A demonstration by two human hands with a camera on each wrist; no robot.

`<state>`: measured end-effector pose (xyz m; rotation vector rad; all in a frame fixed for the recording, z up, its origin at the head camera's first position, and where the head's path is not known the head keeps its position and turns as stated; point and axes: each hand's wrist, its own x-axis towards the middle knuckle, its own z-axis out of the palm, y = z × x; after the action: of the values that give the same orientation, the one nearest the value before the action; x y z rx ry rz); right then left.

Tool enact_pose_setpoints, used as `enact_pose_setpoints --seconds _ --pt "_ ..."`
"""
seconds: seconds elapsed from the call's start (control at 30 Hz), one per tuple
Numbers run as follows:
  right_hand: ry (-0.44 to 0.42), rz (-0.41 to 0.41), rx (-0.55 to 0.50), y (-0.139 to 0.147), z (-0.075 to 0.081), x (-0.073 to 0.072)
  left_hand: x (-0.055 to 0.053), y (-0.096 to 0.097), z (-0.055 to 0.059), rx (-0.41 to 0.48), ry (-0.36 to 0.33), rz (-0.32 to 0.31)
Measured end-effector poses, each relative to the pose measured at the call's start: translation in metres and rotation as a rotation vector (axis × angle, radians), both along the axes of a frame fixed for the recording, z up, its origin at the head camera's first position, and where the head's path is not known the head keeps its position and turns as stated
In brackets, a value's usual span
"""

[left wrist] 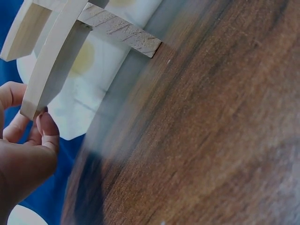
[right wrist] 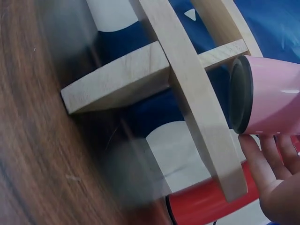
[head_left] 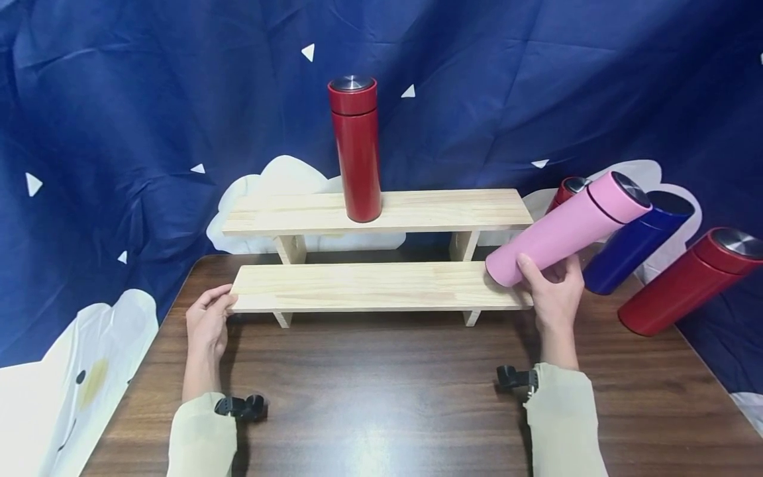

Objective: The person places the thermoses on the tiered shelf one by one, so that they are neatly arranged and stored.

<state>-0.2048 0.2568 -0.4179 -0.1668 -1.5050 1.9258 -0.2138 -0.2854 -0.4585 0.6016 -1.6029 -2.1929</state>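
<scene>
A two-tier wooden shelf (head_left: 381, 286) stands on the table. Its lower board's left end is gripped by my left hand (head_left: 208, 321); the left wrist view shows the curled fingers (left wrist: 49, 126) at the board end. My right hand (head_left: 557, 291) holds a pink thermos bottle (head_left: 566, 228), thumb on the near side. The bottle leans to the right, with its dark base (right wrist: 241, 95) beside the lower board's right end in the right wrist view. I cannot tell whether it touches the wood. On the upper board a red thermos bottle (head_left: 357, 152) stands upright.
Right of the shelf stand a blue bottle (head_left: 634, 245), a red bottle (head_left: 685, 285) and another red bottle (head_left: 566, 191) partly hidden behind the pink one. The brown wooden table (head_left: 381, 397) stretches in front. A dark blue patterned cloth (head_left: 179, 99) hangs behind.
</scene>
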Motion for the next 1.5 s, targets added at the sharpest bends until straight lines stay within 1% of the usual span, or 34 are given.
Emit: enact_pose_setpoints --seconds 0.17,0.3,0.4,0.57,0.77,0.87,1.0,1.1,1.2,1.3,1.5 --pt "-0.010 0.014 0.002 -0.005 0.002 -0.002 0.000 0.001 0.001 -0.005 0.000 0.002" --pt "-0.013 0.044 -0.025 -0.009 0.005 -0.004 0.000 0.002 0.002 -0.011 -0.004 0.003" --pt "-0.004 0.065 -0.046 -0.013 0.008 -0.006 0.000 0.003 0.003 -0.017 -0.011 -0.003" --pt "0.007 0.071 -0.067 -0.019 0.014 -0.010 0.000 0.003 0.004 -0.021 -0.020 -0.012" --pt "0.031 0.102 -0.072 -0.027 0.020 -0.012 0.000 0.003 0.003 -0.023 -0.027 -0.009" --pt "0.040 0.104 -0.035 -0.031 0.023 -0.013 0.000 0.003 0.003 -0.020 -0.027 -0.001" --pt "0.024 0.088 0.038 -0.036 0.027 -0.014 0.000 0.003 0.002 -0.014 -0.023 0.009" --pt "0.026 0.100 0.061 -0.039 0.029 -0.015 0.001 0.003 0.002 -0.009 -0.018 0.012" --pt "0.038 0.118 0.090 -0.041 0.031 -0.017 0.001 0.002 0.001 -0.011 -0.021 0.010" --pt "0.039 0.115 0.142 -0.045 0.034 -0.019 0.000 0.001 0.001 -0.004 -0.018 0.008" --pt "0.041 0.110 0.202 -0.052 0.042 -0.022 0.000 0.001 -0.001 -0.019 -0.019 0.007"
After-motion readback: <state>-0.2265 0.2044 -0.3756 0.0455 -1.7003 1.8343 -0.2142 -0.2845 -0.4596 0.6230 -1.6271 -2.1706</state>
